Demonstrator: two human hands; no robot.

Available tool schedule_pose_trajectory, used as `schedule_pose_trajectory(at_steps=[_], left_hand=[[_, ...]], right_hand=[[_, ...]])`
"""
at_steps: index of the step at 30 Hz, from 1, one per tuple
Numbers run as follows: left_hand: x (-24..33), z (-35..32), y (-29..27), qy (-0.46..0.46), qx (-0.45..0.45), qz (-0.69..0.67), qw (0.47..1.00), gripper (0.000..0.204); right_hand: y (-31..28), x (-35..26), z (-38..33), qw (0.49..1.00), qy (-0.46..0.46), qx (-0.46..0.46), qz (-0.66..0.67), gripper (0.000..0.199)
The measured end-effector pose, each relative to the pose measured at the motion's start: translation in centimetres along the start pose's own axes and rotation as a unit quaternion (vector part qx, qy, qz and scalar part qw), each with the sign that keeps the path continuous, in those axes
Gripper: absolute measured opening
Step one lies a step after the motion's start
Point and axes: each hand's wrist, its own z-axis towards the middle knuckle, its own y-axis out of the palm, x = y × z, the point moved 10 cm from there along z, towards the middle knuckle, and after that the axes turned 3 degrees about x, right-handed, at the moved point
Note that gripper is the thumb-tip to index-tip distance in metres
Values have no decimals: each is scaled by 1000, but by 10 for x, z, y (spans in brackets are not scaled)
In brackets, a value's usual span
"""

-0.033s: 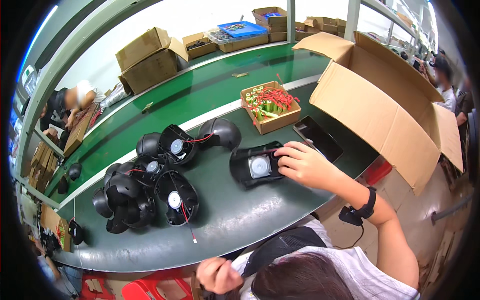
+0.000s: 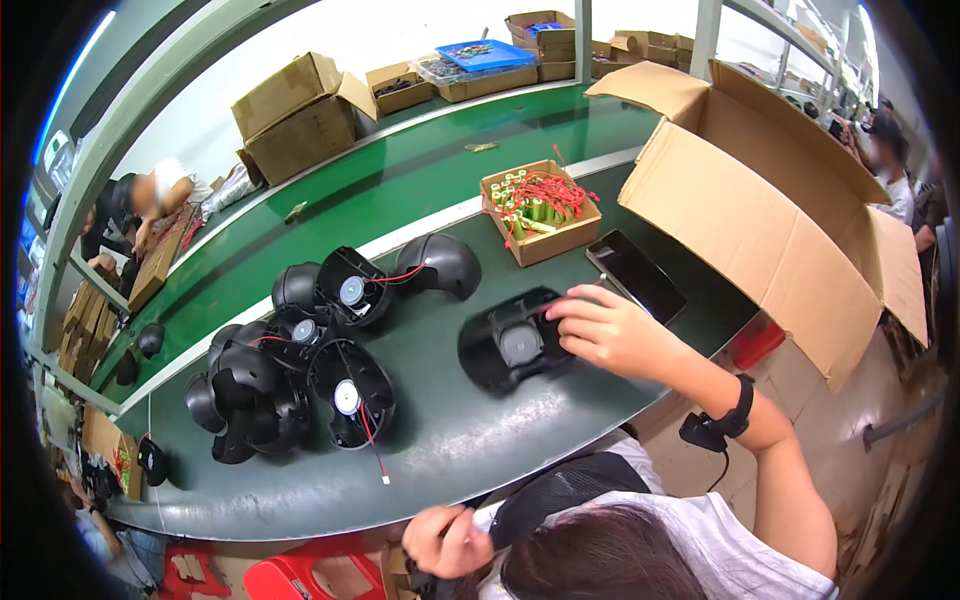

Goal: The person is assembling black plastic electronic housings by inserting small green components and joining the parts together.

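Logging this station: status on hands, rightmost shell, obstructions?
Right hand at black shell, grip unclear. Left hand curled by table edge. Shell open-side up, speaker showing. Phone just beyond right hand.

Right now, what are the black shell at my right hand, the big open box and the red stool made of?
The black shell at your right hand looks like smooth, satin plastic: soft highlights, thin moulded walls, though motion blurs it. The big open box looks like matte brown cardboard, with creased, folded flaps. The red stool is probably shiny plastic, its colour bright and even.
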Motion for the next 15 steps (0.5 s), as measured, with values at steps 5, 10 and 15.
schedule_pose_trajectory(at_steps=[5,10,15], left_hand=[[-24,18,78,-227,-106,-131,959,87],[-34,43,125,-239,-171,-395,871,125],[-38,44,118,-266,-148,-359,882,94]], right_hand=[[-7,-26,-39,994,-81,61,51,19],[-15,-28,-64,981,-80,117,131,22],[-23,3,-78,928,49,198,311,19]])
